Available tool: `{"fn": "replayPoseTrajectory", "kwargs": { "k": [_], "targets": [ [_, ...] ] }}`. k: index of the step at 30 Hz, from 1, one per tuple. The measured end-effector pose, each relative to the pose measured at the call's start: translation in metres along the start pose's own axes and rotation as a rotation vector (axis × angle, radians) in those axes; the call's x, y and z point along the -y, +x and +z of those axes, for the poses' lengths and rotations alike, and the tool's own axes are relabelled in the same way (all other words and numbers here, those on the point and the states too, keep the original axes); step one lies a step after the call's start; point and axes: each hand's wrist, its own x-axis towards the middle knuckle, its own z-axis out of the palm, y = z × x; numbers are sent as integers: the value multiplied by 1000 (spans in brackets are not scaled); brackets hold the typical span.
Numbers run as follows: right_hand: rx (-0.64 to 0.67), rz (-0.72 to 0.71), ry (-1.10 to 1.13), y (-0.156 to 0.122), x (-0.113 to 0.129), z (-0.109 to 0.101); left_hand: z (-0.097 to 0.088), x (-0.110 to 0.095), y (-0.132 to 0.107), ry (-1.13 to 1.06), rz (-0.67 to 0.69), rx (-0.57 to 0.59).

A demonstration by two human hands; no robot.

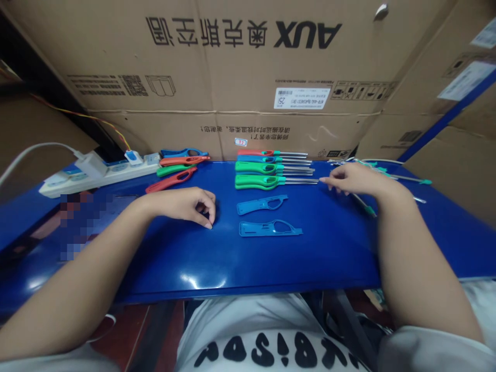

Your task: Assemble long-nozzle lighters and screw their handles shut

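My left hand [189,205] rests on the blue table, its fingers curled and thumb and fingertip brought together, with nothing visible between them. To its right lie two blue lighter handle halves [258,205], one nearer the table's front edge. My right hand [352,180] hovers with fingers loosely apart and nothing seen in them, near the tips of the metal tubes. Assembled lighters [258,181] in green, blue and red lie in a row, their metal tubes [300,181] pointing right. Behind and under my right hand, loose metal tubes with teal ends [403,178] are partly hidden.
Several red, green and blue handle shells [172,179] are stacked at the left beside a white power strip [110,173] with plugs and cables. A large cardboard panel [217,67] stands along the table's back. A dark, partly pixelated object [46,227] lies far left.
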Motion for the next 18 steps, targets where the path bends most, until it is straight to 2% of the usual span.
{"fn": "replayPoseTrajectory", "kwargs": {
  "k": [3, 6, 9, 12, 14, 18],
  "targets": [
    [-117, 177, -74, 2, -24, -6, -1, 0, -1, -8, 11, -22],
    [-41, 313, 46, 6, -47, -4, -1, -3, -1, 5, 22, -58],
    [41, 316, 131, 7, -62, 2, 3, -13, 3, 34, 56, -206],
    [86, 405, 193, 5, -64, 5, 14, -28, 10, 79, 141, -385],
    [85, 448, 212, 4, -59, 5, 24, -39, 16, 129, 165, -426],
    [41, 389, 172, 9, -55, 9, 45, -54, 27, 263, 146, -432]
  ]
}}
